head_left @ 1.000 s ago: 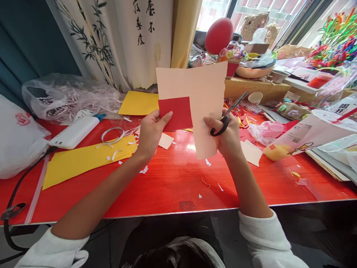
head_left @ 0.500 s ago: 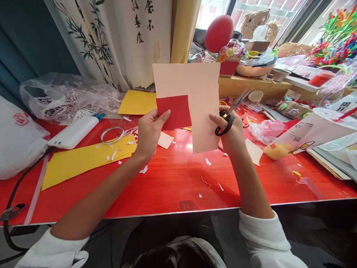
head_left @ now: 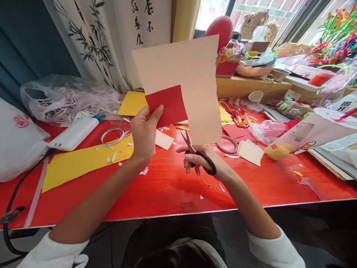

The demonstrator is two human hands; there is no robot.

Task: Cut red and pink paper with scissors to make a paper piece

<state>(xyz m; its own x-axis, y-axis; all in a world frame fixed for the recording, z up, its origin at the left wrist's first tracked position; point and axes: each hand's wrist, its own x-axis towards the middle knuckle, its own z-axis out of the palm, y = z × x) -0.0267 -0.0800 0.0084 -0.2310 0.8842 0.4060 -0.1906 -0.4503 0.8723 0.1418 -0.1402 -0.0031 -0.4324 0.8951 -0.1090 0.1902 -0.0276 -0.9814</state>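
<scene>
My left hand (head_left: 145, 130) is closed on a small red paper (head_left: 166, 105) and a large pale pink sheet (head_left: 189, 74), pinching both together and holding them upright above the red table (head_left: 167, 186). The red piece lies in front of the pink sheet's lower left. Below the sheet's bottom edge, my right hand (head_left: 199, 162) grips black-handled scissors (head_left: 196, 154), their blades slightly apart and pointing up at the pink sheet.
Yellow paper strips (head_left: 86, 158) and a tape ring (head_left: 112, 135) lie to the left, with a white box (head_left: 74, 132) and plastic bags beyond. Paper scraps, another ring (head_left: 227, 144), a printed bag (head_left: 312, 132) and craft clutter fill the right side and the window ledge.
My right hand left the pink sheet's right edge and dropped below it, turning the scissors to point upward. My left hand tilted and raised both papers.
</scene>
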